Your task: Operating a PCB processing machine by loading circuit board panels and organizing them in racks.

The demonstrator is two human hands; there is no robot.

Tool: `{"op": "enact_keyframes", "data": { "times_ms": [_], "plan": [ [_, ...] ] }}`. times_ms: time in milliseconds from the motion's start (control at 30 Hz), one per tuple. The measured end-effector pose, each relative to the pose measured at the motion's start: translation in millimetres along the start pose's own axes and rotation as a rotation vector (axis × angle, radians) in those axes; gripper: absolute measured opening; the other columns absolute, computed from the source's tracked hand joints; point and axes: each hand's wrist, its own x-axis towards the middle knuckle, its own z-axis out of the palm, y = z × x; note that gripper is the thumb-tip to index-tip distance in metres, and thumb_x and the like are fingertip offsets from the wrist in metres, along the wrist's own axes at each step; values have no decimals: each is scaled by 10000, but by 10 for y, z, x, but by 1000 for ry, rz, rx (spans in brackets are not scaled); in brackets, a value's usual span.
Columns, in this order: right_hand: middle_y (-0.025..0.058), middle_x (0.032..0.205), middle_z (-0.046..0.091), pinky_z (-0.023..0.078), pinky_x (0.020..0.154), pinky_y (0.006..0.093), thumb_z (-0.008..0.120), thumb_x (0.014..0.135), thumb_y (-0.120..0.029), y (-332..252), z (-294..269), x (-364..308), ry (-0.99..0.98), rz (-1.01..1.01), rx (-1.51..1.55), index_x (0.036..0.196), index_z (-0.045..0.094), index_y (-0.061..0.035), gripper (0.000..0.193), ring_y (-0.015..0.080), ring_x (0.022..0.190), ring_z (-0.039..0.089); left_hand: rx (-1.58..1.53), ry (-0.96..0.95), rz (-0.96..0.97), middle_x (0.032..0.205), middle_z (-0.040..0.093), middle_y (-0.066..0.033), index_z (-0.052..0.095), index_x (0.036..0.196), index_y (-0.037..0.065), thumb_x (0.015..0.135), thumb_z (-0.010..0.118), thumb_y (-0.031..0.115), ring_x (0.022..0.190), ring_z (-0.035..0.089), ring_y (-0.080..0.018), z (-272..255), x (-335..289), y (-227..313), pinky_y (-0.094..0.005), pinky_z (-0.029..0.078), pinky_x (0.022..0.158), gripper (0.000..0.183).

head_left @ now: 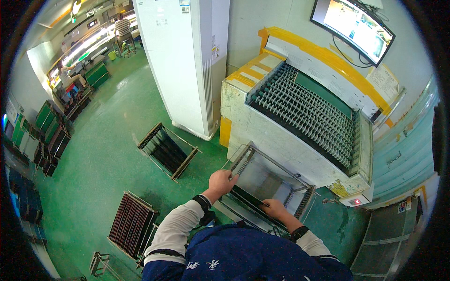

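A dark thin panel (249, 197) stands on edge in the near part of a metal slotted rack (305, 199) in front of me. My left hand (221, 184) is closed at the panel's left end, beside the toothed side of the rack. Farther right, my right hand (277, 210) is closed on the panel's upper edge, its fingers partly hidden. Beyond the panel, a greyish flat surface shows through the rack's frame. The panel's lower part is out of sight.
Beyond the rack is a roller conveyor machine (300, 117) carrying a green panel (323, 93). A filled rack (166, 151) and another rack of panels (132, 224) stand on the green floor (108, 154) to the left. A tall white cabinet (183, 61) is behind. A person (123, 28) sits far off.
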Motion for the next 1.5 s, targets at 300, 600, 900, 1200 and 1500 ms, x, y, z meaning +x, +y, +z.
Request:
{"op": "enact_keyframes", "data": {
  "times_ms": [300,600,900,1200,1500],
  "plan": [
    [228,917,686,489,731,455,622,914,-367,-2,-7,12,-16,8,-3,1008,705,-44,347,394,853,665,8,-13,-8,775,671,-172,685,747,43,873,637,457,771,655,-374,-5,8,8,-482,523,712,435],
    [221,896,685,484,719,458,625,912,-355,5,-4,4,-5,5,-11,978,696,-31,339,399,833,659,-7,0,18,773,666,-165,685,737,40,873,637,432,773,653,-374,-5,5,8,-483,519,713,417],
    [229,932,688,492,759,455,621,910,-376,65,16,43,-18,11,-6,1020,697,-28,373,406,888,658,-11,-3,9,767,660,-163,675,719,39,881,630,446,769,646,-374,-8,-12,-3,-482,515,711,441],
    [226,1012,694,506,806,461,655,894,-354,188,27,44,14,19,-91,1085,700,-38,372,403,957,661,106,77,195,1073,631,-183,658,1074,50,896,638,458,1023,581,-381,1,-78,-21,-482,460,883,446],
    [208,954,696,499,792,464,652,871,-298,-220,-149,-38,4,29,-8,1051,701,-33,324,383,919,669,87,136,492,1065,563,-107,617,1063,80,830,709,232,1020,540,-327,-220,-553,128,-452,421,923,294]
  ]
}}
